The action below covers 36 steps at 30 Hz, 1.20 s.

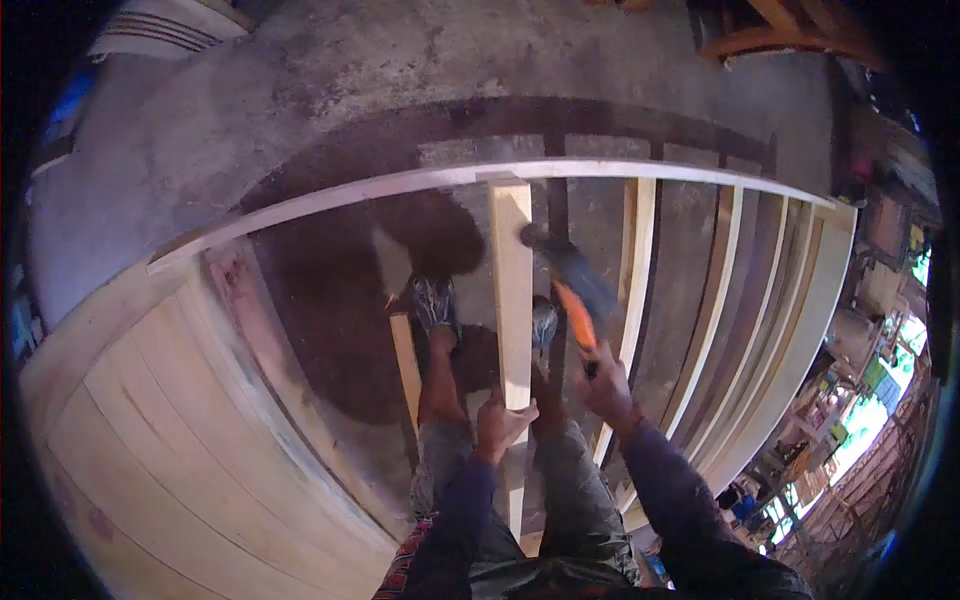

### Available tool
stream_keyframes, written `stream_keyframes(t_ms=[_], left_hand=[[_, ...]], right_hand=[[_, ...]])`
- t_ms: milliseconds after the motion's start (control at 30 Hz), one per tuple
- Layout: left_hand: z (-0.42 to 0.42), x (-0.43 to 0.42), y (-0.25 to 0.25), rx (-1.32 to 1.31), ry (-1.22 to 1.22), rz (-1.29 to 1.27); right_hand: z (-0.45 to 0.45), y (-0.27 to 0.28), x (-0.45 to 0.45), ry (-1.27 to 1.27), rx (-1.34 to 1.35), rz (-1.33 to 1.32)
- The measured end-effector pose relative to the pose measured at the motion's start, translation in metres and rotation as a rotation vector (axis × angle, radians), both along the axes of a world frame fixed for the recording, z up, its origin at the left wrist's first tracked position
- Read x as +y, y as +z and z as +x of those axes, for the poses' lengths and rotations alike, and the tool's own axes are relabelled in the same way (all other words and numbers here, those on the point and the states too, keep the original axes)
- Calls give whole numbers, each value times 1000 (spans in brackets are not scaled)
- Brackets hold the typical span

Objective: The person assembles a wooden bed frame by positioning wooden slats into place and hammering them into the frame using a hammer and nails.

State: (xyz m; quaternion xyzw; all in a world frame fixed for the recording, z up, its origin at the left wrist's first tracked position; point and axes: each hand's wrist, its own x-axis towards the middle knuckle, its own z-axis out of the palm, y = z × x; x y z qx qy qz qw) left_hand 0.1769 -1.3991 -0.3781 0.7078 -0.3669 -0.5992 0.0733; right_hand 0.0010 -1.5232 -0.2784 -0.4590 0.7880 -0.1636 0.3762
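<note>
My left hand (500, 428) is closed around the near part of a pale wooden slat (512, 280). The slat runs away from me between my legs, and its far end meets a long wooden rail (400, 183). In my right hand (606, 390) is a hammer (577, 312) with an orange and black handle, its fingers wrapped round the grip. The dark hammer head, partly blurred, is just right of the slat and apart from it. Whether the slat is fixed to the rail I cannot tell.
Several parallel slats (638, 260) span the frame to my right. At left lies a broad panel of pale boards (180, 420). A short wood strip (405, 365) is beside my left foot (435, 305). Brown wooden furniture parts (785, 40) stand at the far right on the concrete floor (350, 85).
</note>
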Motion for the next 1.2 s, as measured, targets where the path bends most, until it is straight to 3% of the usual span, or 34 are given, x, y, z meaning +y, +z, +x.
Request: stream_keyframes(t_ms=[67, 133, 200, 333, 433, 467, 533, 567, 667, 700, 800, 867, 1000, 1067, 1167, 1200], left_hand=[[4, -6, 12, -73, -46, 49], [2, -5, -3, 72, 17, -87], [2, 3, -5, 15, -28, -116], [-1, 2, -7, 9, 14, -95], [-4, 0, -12, 0, 75, -123], [-4, 6, -14, -7, 83, -129], [-3, 10, -19, 6, 66, -46], [0, 15, -23, 3, 65, -43], [1, 18, -35, -46, -113, -232], [6, 14, -28, -15, -53, -146], [5, 13, -32, 97, 82, -81], [8, 36, -50, 100, 29, 92], [9, 9, -34, 119, -24, 163], [12, -21, -18, 124, -76, 325], [6, -13, -30, 22, -79, 328], [6, -3, -32, -9, -96, 347]], right_hand=[[-7, -7, -14, 225, -19, 410], [-8, -18, -4, 278, 14, 277], [-8, -22, 15, 197, -54, 181], [-9, -39, 9, 275, -79, 318], [-6, -36, 4, 203, -81, 292], [-5, -36, 14, 215, -43, 156], [-13, -46, 33, 227, -4, 24], [-24, -60, 45, 134, -120, 188], [-16, -59, 16, 203, -98, -32], [-18, -55, 13, 308, -22, 120], [-21, -38, 8, 236, -78, 248], [-21, -36, 18, 247, -21, -25], [-16, -59, -7, 305, -30, 237], [-13, -59, -14, 320, -77, 219], [-3, -55, 3, 243, -81, 229], [1, -59, 9, 253, -69, -12]])
